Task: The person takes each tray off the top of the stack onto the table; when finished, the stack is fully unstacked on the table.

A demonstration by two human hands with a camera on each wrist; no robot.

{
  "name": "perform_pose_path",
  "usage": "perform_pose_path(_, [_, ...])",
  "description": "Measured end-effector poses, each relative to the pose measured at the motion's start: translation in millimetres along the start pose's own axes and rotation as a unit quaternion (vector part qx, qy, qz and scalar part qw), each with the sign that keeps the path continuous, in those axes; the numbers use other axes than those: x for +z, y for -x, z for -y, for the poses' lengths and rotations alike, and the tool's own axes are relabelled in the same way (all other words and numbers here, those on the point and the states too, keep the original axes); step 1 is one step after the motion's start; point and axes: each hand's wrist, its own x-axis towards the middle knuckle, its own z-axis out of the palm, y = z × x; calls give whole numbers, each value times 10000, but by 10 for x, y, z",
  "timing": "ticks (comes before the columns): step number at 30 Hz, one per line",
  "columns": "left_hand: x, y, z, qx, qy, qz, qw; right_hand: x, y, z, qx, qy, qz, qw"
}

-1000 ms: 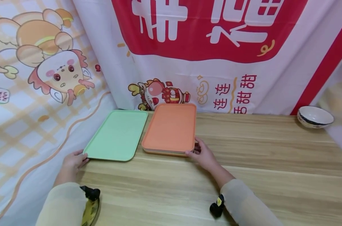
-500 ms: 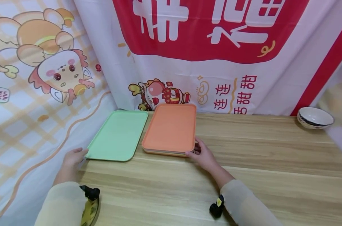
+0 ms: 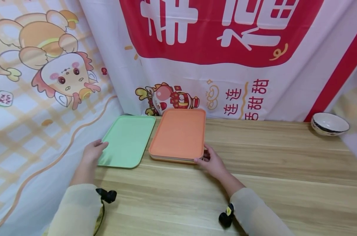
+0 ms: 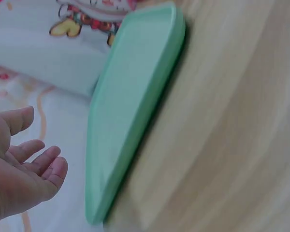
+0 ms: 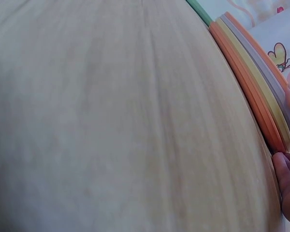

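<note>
A flat green tray (image 3: 126, 141) lies on the table at the left. My left hand (image 3: 91, 154) is over its left edge in the head view; in the left wrist view the hand (image 4: 24, 169) is apart from the tray, fingers loosely bent and nothing between them. Right of the green tray is a stack of trays with an orange tray (image 3: 179, 132) on top. My right hand (image 3: 211, 163) grips the stack's near right corner, the thumb at the top rim and the fingers low. The right wrist view shows orange, yellow and greyish layers in the stack (image 5: 251, 79).
A white bowl with a dark band (image 3: 330, 124) stands at the table's far right corner. Printed cloth (image 3: 202, 75) hangs along the back and covers the left side. A yellow patterned object (image 3: 100, 218) is partly hidden under my left sleeve.
My left hand has let go of the green tray's near left corner and moved up and right over its left edge. The right hand and the stack stay as they were.
</note>
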Motion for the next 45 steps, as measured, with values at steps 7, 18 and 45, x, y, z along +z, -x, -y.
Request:
perform_pose_path(7, [654, 16, -248, 656, 650, 118, 9957, -11, 4, -10, 29, -23, -4, 10000])
perform_pose_path(18, [1416, 156, -262, 1154, 1315, 672, 9823, -13, 13, 14, 16, 0, -39, 10000])
perform_pose_path(45, [1707, 132, 135, 1118, 1303, 927, 9808, 8, -2, 4, -249, 277, -119, 9992])
